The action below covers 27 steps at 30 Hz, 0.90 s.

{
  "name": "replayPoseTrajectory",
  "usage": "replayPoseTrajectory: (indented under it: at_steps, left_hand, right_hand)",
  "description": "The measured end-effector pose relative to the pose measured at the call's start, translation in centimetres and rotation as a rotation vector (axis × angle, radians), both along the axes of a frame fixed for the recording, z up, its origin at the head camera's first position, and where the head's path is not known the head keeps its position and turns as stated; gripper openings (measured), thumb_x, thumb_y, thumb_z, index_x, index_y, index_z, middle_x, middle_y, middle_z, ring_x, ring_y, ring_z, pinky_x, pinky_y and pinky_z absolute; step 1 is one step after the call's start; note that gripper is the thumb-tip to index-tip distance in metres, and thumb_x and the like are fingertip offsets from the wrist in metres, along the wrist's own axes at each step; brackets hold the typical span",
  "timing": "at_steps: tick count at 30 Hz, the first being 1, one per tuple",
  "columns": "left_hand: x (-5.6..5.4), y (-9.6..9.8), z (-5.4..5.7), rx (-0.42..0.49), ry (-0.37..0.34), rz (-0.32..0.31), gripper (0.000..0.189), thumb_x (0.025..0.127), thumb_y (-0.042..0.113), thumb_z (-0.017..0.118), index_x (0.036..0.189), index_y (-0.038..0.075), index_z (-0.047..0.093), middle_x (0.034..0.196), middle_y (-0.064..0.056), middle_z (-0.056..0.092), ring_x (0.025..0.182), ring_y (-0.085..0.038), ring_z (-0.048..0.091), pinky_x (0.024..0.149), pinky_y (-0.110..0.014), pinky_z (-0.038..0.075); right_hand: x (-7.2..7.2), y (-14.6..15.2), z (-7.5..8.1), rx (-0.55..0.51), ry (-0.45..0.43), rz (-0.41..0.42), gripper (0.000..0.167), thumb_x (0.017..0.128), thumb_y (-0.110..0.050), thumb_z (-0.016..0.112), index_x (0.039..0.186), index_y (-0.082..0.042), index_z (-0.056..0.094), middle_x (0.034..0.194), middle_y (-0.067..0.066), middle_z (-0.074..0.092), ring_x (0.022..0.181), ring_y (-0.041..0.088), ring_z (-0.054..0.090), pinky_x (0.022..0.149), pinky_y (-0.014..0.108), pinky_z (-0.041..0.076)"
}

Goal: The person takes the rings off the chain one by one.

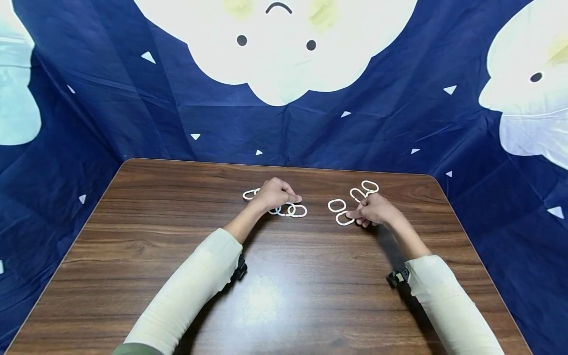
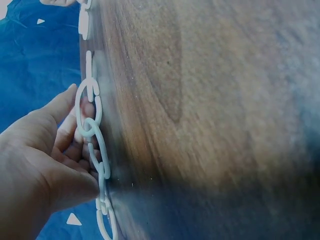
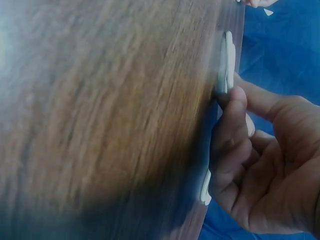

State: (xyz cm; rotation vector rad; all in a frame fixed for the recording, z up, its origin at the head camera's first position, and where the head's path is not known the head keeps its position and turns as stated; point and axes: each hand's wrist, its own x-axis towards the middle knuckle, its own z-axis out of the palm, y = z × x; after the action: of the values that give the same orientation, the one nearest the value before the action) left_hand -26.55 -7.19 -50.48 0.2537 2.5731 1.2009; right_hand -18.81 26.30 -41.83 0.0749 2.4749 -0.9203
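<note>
Several white plastic chain links (image 1: 298, 211) are joined in a short chain on the table. My left hand (image 1: 273, 193) is over this chain and hides part of it. In the left wrist view, the hand's fingers (image 2: 75, 137) lie loosely bent behind the linked chain (image 2: 102, 145), with no clear pinch on it. At the right, my right hand (image 1: 374, 209) pinches a loose white link (image 1: 343, 220) by its near right side, low at the tabletop. The right wrist view shows the fingertips against the end of that link (image 3: 227, 65).
Just beyond the pinched link lies another loose link (image 1: 337, 205). Further right, two more links (image 1: 370, 186) lie by the right hand, one partly covered. The brown wooden table (image 1: 284, 266) meets a dark blue cloth (image 1: 213, 118) with white clouds behind its far edge.
</note>
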Motion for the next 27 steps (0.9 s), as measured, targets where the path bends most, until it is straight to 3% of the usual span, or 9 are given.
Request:
replayPoseTrajectory:
  at_steps: [5, 15, 19, 23, 25, 26, 27]
  left_hand:
    - [-0.1, -0.3, -0.1, 0.016, 0.018, -0.016, 0.022, 0.085, 0.053, 0.096, 0.080, 0.034, 0.087, 0.099, 0.012, 0.084, 0.103, -0.019, 0.070, 0.089, -0.036, 0.056]
    - [0.0, -0.3, -0.1, 0.004, 0.021, -0.072, 0.018, 0.090, 0.050, 0.093, 0.083, 0.035, 0.087, 0.102, 0.014, 0.084, 0.106, -0.017, 0.070, 0.092, -0.035, 0.055]
    - [0.6, -0.3, 0.8, 0.014, 0.052, -0.095, 0.015, 0.092, 0.045, 0.092, 0.085, 0.032, 0.087, 0.101, 0.013, 0.084, 0.099, -0.013, 0.068, 0.086, -0.032, 0.053]
    - [2.8, -0.2, 3.7, 0.034, 0.063, -0.108, 0.014, 0.096, 0.036, 0.087, 0.093, 0.023, 0.089, 0.107, 0.005, 0.087, 0.099, -0.015, 0.067, 0.087, -0.033, 0.053]
    - [2.7, -0.3, 3.6, 0.038, 0.063, -0.110, 0.011, 0.097, 0.036, 0.086, 0.093, 0.026, 0.089, 0.105, 0.008, 0.086, 0.099, -0.014, 0.067, 0.086, -0.032, 0.053]
    - [3.1, -0.3, 4.1, 0.045, 0.055, -0.112, 0.011, 0.097, 0.034, 0.085, 0.094, 0.024, 0.089, 0.106, 0.007, 0.086, 0.099, -0.015, 0.068, 0.088, -0.033, 0.054]
    - [2.8, -0.4, 3.6, 0.045, 0.067, -0.116, 0.012, 0.097, 0.036, 0.085, 0.093, 0.026, 0.088, 0.104, 0.009, 0.086, 0.098, -0.014, 0.067, 0.086, -0.032, 0.054]
  right_hand:
    - [-0.8, -0.4, -0.2, 0.030, -0.007, -0.042, 0.038, 0.102, -0.033, 0.085, 0.073, -0.015, 0.068, 0.061, -0.009, 0.068, 0.058, 0.006, 0.066, 0.054, 0.023, 0.042]
    - [-2.0, -1.1, -0.5, 0.008, -0.002, -0.137, 0.037, 0.101, -0.031, 0.086, 0.077, -0.015, 0.064, 0.059, -0.009, 0.066, 0.053, 0.004, 0.063, 0.053, 0.023, 0.041]
    - [-2.4, -1.2, -0.5, 0.033, 0.024, -0.140, 0.037, 0.102, -0.031, 0.085, 0.079, -0.013, 0.061, 0.058, -0.010, 0.063, 0.050, 0.003, 0.061, 0.051, 0.023, 0.039]
    - [-2.7, -1.2, -0.4, 0.086, 0.029, -0.147, 0.037, 0.102, -0.033, 0.084, 0.080, -0.012, 0.063, 0.057, -0.010, 0.062, 0.050, 0.004, 0.060, 0.050, 0.022, 0.040]
    - [-2.8, -1.2, -0.4, 0.101, 0.029, -0.153, 0.038, 0.103, -0.035, 0.084, 0.081, -0.011, 0.065, 0.058, -0.009, 0.063, 0.050, 0.005, 0.060, 0.050, 0.022, 0.041]
    - [-2.8, -1.1, -0.5, 0.107, 0.029, -0.155, 0.038, 0.103, -0.036, 0.084, 0.081, -0.010, 0.066, 0.058, -0.008, 0.063, 0.050, 0.005, 0.060, 0.050, 0.022, 0.042]
    - [-2.9, -1.1, -0.5, 0.112, 0.030, -0.156, 0.039, 0.103, -0.037, 0.083, 0.081, -0.009, 0.067, 0.058, -0.008, 0.063, 0.050, 0.005, 0.060, 0.050, 0.022, 0.042]
